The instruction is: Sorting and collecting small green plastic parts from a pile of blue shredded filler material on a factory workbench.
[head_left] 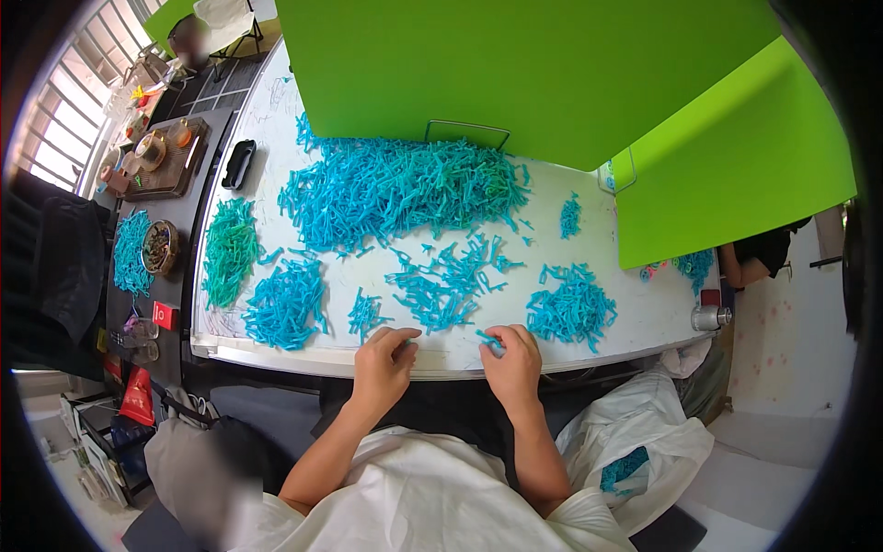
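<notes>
My left hand (383, 366) is at the table's near edge, its fingers curled, with a small gap between thumb and forefinger and nothing visible in it. Closest to it is a small heap of blue plastic pieces (367, 313). Across a short gap, my right hand (515, 365) pinches a small blue plastic piece (490, 340) between thumb and fingers. A loose spread of similar blue pieces (446, 285) lies just beyond both hands. To the right of my right hand is another blue heap (572, 308).
A large blue-green pile (395, 193) covers the table's middle, before green panels (515, 74). At left are a green heap (232, 253), a blue heap (287, 304) and a black tray (239, 165). A metal can (709, 318) stands right; a white bag (635, 423) sits below.
</notes>
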`<state>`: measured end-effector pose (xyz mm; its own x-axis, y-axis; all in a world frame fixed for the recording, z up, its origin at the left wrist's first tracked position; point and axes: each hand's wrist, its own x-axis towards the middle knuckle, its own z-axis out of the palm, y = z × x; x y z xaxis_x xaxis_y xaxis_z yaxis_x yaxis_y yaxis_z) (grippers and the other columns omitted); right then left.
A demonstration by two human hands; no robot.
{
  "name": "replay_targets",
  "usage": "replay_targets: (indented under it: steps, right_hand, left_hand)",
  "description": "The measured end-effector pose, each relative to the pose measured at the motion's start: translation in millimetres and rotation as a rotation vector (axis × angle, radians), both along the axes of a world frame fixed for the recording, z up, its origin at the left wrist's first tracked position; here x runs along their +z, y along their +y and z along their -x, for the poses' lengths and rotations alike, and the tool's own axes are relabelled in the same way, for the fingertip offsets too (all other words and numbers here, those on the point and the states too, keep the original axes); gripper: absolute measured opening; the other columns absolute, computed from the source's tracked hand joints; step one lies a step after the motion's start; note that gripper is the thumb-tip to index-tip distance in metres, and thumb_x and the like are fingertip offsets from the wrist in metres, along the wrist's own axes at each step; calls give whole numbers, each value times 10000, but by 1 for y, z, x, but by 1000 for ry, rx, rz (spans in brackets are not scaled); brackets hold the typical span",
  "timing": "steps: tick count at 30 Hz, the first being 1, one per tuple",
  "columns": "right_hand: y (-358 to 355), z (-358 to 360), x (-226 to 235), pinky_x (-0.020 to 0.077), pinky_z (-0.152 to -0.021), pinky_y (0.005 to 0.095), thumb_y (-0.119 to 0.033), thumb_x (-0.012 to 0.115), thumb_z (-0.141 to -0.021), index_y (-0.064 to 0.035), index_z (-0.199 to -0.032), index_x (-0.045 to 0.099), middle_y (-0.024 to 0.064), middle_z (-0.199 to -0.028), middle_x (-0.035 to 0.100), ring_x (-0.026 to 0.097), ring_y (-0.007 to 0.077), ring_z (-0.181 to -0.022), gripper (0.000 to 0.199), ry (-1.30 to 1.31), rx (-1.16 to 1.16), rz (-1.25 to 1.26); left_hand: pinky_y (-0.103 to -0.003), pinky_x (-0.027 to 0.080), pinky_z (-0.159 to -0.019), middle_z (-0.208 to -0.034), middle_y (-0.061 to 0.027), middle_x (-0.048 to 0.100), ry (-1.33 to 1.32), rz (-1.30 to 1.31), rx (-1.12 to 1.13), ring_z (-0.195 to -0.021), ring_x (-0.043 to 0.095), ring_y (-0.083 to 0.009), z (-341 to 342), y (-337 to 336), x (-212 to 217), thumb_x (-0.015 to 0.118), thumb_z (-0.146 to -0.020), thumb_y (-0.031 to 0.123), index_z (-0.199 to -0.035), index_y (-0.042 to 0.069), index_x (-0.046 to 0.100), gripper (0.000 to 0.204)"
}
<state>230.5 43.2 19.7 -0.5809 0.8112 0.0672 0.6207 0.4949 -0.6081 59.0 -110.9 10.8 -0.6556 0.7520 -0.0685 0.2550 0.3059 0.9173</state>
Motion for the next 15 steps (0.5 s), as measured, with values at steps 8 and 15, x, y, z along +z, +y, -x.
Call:
replay_targets:
  steps: [8,15]
  right_hand:
    - [23,27,9,543,-762,390,-60,831,-782,-63,-951,739,86,-965,709,666,288,-882,192,76,46,-103]
    - [70,60,6,532,-745,399,-59,810,-796,-75,-874,742,64,-956,719,653,298,-901,104,58,50,-225]
  left_hand:
    - [-286,589,-687,-927,-113,707,-258,13,50,-753,718,-146,0,-8,-4,624,-992,-40,-1207,-12,683,225]
    - [-301,635,-753,-964,-113,708,-560,-133,75,-826,722,-153,7,-16,-15,537,-1058,-11,-1262,-15,642,229]
